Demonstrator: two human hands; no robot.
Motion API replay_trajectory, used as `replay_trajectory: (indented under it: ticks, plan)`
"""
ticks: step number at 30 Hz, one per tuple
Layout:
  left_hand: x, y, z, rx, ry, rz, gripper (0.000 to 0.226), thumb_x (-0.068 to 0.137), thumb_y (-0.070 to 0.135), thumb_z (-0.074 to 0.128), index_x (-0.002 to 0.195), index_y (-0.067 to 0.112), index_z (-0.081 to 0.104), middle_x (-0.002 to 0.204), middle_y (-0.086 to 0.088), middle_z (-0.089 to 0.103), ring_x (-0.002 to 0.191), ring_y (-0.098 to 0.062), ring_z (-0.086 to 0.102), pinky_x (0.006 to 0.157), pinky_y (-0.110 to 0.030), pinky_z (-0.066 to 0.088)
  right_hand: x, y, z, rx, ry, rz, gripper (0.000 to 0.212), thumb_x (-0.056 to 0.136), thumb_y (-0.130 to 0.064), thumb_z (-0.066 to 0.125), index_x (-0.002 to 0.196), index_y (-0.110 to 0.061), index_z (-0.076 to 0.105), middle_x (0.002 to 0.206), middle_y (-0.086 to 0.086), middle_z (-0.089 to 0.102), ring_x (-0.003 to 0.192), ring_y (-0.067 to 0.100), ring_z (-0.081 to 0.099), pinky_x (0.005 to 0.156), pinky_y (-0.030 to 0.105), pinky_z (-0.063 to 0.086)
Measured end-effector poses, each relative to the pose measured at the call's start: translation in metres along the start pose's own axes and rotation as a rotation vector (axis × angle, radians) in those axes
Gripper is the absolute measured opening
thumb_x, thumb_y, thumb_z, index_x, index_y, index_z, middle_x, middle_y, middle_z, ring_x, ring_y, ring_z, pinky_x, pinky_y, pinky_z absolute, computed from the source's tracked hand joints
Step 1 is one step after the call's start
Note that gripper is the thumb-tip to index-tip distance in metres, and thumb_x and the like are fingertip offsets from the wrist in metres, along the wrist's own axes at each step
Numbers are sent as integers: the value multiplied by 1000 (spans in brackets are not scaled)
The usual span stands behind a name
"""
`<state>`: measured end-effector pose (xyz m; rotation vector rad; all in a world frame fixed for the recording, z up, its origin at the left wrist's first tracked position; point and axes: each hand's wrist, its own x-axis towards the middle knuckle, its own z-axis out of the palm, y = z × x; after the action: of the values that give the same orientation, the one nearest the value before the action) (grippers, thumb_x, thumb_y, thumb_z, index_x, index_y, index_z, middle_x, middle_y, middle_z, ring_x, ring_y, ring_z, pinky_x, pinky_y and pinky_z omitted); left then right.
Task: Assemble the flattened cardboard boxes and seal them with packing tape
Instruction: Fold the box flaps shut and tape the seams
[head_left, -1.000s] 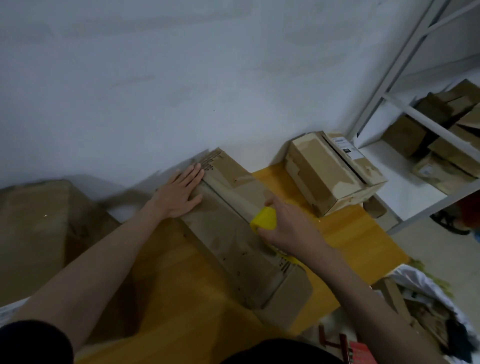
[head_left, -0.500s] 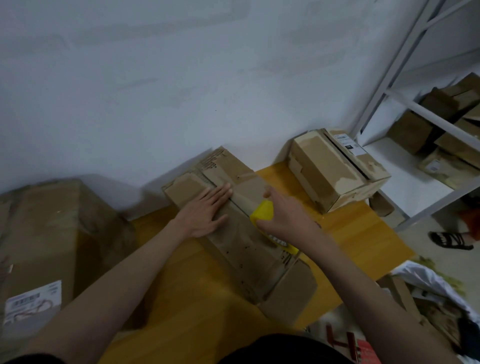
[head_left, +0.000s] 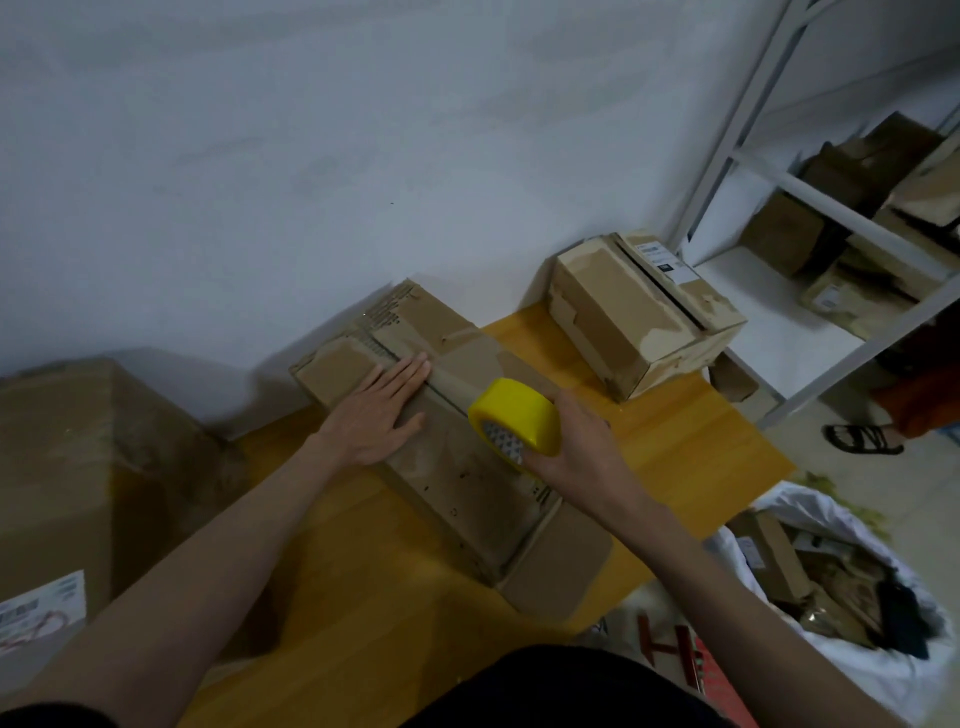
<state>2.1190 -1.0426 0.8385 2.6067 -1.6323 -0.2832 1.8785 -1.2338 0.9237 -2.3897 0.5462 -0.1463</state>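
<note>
Lifting the tape roll clear of the box is the big change here: a second ago your right hand held it low on the centre seam, and now the yellow roll sits raised above the top face, its open core turned toward you. A clear strip seems to run from the roll back toward the far end of the box, though the glare makes that hard to confirm. Your left hand has slid in from the far corner and now lies flat, fingers straight and together, pressing the near flap beside the seam.

That suggests the strip is laid over the far half of the seam and you are drawing out more tape for the rest. The seal is partly done at best; the near half is not yet covered.

The box lies lengthwise on the yellow table, angled from the wall toward you. It is long, brown and scuffed, its top flaps meeting along a dark centre line. One end flap on the near side hangs open, folded outward onto the table.

Your right hand grips the roll, fingers curled round its rim.

A second, smaller box stands further back on the table, apart from the first.
</note>
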Motion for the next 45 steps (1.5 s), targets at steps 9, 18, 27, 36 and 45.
replay_trajectory:
  ticks: [9, 18, 27, 36, 45]
  plan:
    - [5, -1, 2, 19, -9, 17, 76, 96, 69, -3, 157, 26, -19, 165, 7, -18, 151, -6, -16, 125, -42, -6, -12, 0, -28, -52, -14, 11, 36, 81, -55, 68, 104, -34, 48, 83, -16, 48, 69, 10, 48, 54, 24, 31]
    - [6, 8, 4, 69, -3, 27, 75, 97, 69, 0, 156, 27, -20, 164, 7, -23, 150, -9, -22, 124, -42, -10, -19, -4, -22, -128, -121, 38, 50, 84, -39, 70, 119, -19, 41, 80, 7, 53, 60, 19, 49, 50, 40, 35]
    - [-8, 57, 11, 67, 9, 139, 83, 95, 74, 2, 158, 23, -15, 165, 3, -18, 150, -7, -21, 125, -38, -10, -24, 13, -18, -52, 26, 4, 61, 84, -45, 70, 131, -29, 36, 105, -12, 43, 75, 9, 45, 61, 23, 28]
    - [-17, 112, 29, -67, 73, 249, 89, 94, 78, 23, 159, 25, -10, 167, 7, -15, 152, -8, -14, 124, -36, -8, -49, 29, -13, 46, 117, 20, 66, 83, -48, 72, 136, -29, 39, 126, -8, 48, 99, 5, 41, 72, 12, 31]
    - [-27, 144, 44, -79, 51, 131, 129, 64, 103, 32, 156, 24, -10, 162, 5, -14, 151, -10, -16, 124, -40, -9, -66, 34, 1, 142, 170, 79, 51, 88, -42, 71, 126, -21, 43, 115, -3, 52, 98, 13, 53, 76, 36, 51]
